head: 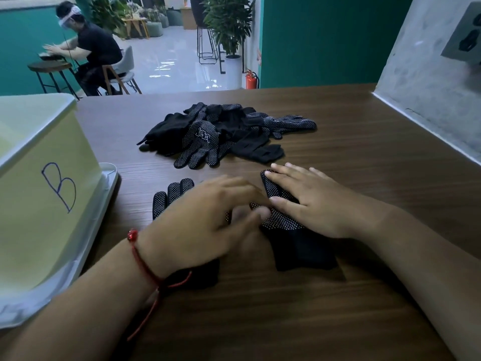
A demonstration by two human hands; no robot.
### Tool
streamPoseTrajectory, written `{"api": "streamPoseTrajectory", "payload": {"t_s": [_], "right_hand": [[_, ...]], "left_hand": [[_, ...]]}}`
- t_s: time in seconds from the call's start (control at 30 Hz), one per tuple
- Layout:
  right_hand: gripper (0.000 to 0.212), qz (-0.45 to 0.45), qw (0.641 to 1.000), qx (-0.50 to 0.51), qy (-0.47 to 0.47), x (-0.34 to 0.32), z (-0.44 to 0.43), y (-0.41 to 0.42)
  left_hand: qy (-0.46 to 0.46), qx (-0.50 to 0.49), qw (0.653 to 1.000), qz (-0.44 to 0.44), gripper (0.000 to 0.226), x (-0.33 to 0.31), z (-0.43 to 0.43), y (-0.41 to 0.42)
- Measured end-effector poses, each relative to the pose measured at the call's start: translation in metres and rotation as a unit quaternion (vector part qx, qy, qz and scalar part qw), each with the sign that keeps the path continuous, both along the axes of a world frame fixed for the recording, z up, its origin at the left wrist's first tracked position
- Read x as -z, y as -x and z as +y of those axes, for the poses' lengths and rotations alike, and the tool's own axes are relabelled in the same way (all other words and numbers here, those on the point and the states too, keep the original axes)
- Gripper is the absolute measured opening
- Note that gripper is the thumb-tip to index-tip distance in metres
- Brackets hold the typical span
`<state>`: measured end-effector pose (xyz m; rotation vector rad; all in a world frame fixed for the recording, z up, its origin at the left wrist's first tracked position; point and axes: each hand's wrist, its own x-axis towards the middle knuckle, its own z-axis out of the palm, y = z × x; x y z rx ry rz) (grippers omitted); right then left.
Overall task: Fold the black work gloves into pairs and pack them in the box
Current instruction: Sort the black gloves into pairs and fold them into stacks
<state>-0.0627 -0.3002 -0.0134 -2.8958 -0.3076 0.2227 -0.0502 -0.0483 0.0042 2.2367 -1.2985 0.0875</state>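
Black dotted glove point(296, 238) lies under the right hand point(307, 201), whose straight fingers press it flat; the left hand point(205, 220) at 9 o'clock covers a second glove point(171, 196), its hold blurred and unclear. At 12 o'clock sits the glove pile point(223, 134), and farther at 9 o'clock the box point(39, 194)

The gloves point(203, 142) are knitted of matt black cloth, studded with small pale dots. The table point(364, 178) is surfaced in dark, grained wood. The box point(31, 230) is made of smooth plastic.
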Motion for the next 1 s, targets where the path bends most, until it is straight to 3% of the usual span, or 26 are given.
{"api": "streamPoseTrajectory", "payload": {"t_s": [0.13, 0.3, 0.47, 0.6, 0.77, 1.0], "right_hand": [[0.061, -0.055, 0.997, 0.026, -0.043, -0.002, 0.007, -0.005], [0.053, -0.082, 0.995, 0.049, -0.031, -0.019, 0.029, -0.024], [0.053, -0.060, 0.998, 0.032, 0.000, -0.024, 0.064, -0.033], [0.053, -0.062, 0.997, 0.046, 0.004, -0.016, 0.086, -0.028], [0.057, -0.135, 0.988, 0.068, 0.027, -0.001, 0.080, -0.030], [0.068, -0.062, 0.989, 0.137, -0.011, 0.006, 0.061, -0.036]], "left_hand": [[0.076, -0.169, 0.982, -0.021, 0.022, 0.011, 0.018, -0.035], [0.105, -0.285, 0.952, -0.028, 0.016, 0.017, 0.036, -0.060], [0.066, -0.389, 0.919, 0.006, 0.022, 0.022, 0.059, -0.082], [0.017, -0.367, 0.930, 0.022, 0.019, 0.032, 0.057, -0.084], [-0.003, -0.360, 0.933, -0.004, 0.022, 0.033, 0.048, -0.076], [0.002, -0.350, 0.937, -0.022, 0.018, 0.034, 0.033, -0.063]]}}
